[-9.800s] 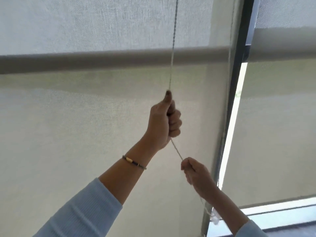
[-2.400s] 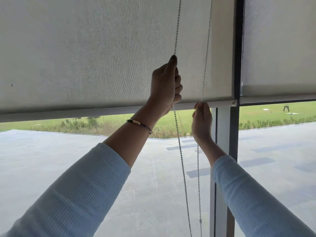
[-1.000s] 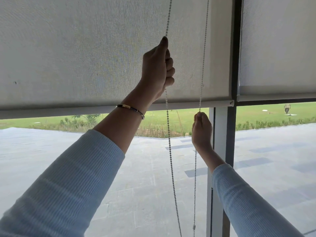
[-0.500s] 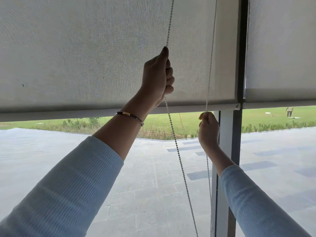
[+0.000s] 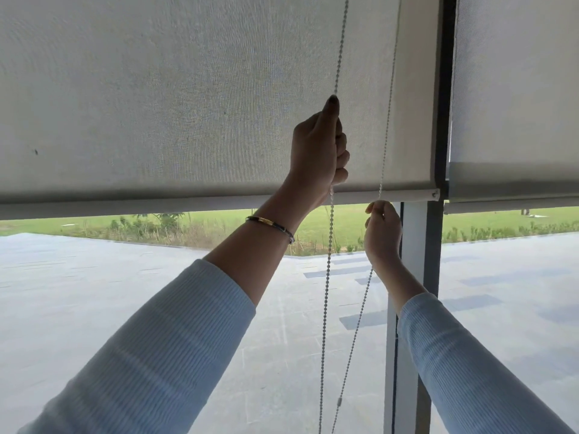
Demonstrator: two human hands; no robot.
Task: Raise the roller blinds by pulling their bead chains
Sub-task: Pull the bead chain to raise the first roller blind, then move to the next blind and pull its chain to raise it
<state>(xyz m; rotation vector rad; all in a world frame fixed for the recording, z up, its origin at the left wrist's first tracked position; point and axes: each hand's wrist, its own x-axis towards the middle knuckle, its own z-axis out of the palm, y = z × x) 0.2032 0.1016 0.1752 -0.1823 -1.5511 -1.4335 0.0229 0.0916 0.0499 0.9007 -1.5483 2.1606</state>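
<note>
A pale fabric roller blind (image 5: 175, 98) covers the upper half of the left window, its bottom bar (image 5: 125, 205) level with my wrists. A white bead chain (image 5: 326, 292) hangs in two strands in front of it. My left hand (image 5: 316, 151) is fisted on the nearer strand, thumb pointing up the chain. Lower and to the right, my right hand (image 5: 382, 233) pinches the far strand (image 5: 388, 98) just below the bar. A second blind (image 5: 513, 89) hangs over the right window at about the same height.
A dark window frame post (image 5: 438, 120) stands between the two blinds, close to my right hand. Beyond the glass lie a paved terrace (image 5: 94, 292) and a strip of grass (image 5: 219, 220). A chain connector (image 5: 339, 402) hangs low on the far strand.
Over ten seconds the left blind has risen from fully covering the window to half height. In the last second my left hand has dropped down the near strand; my right hand stays beside the post.
</note>
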